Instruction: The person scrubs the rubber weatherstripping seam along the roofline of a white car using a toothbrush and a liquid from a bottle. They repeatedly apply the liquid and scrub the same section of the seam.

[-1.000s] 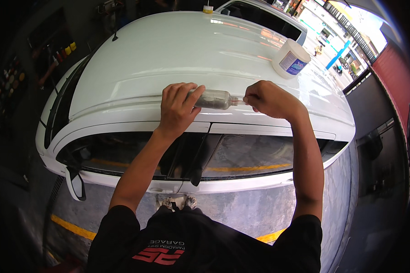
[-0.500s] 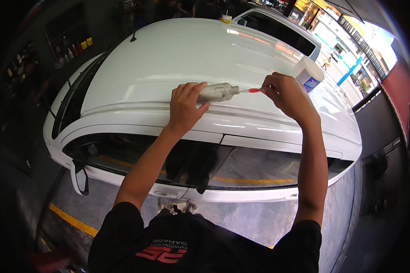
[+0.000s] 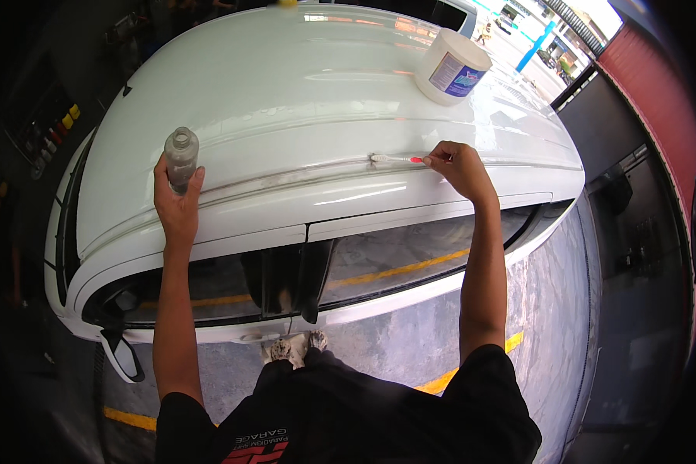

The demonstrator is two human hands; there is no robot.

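Note:
My left hand (image 3: pixel 179 203) is wrapped round a clear, uncapped bottle (image 3: pixel 182 158), held upright over the near side of the white car roof (image 3: pixel 286 108). Its mouth faces up, and the inside looks cloudy. Between the fingertips of my right hand (image 3: pixel 460 168) is the red-tipped end of a toothbrush (image 3: pixel 400 159). The brush's white head points left and lies at the roof groove (image 3: pixel 286 182); whether the bristles touch the paint I cannot tell. A greyish smear runs along the groove left of the brush.
A white tub (image 3: pixel 452 68) with a blue and purple label stands on the roof beyond my right hand. The car's side mirror (image 3: pixel 122 356) sticks out at lower left. Another vehicle (image 3: pixel 433 14) is parked behind. Several bottles (image 3: pixel 58 131) line the dark left side.
The toothbrush has come out of the bottle's mouth and down to the roof groove. My left hand has moved left and turned the bottle upright. The view has shifted.

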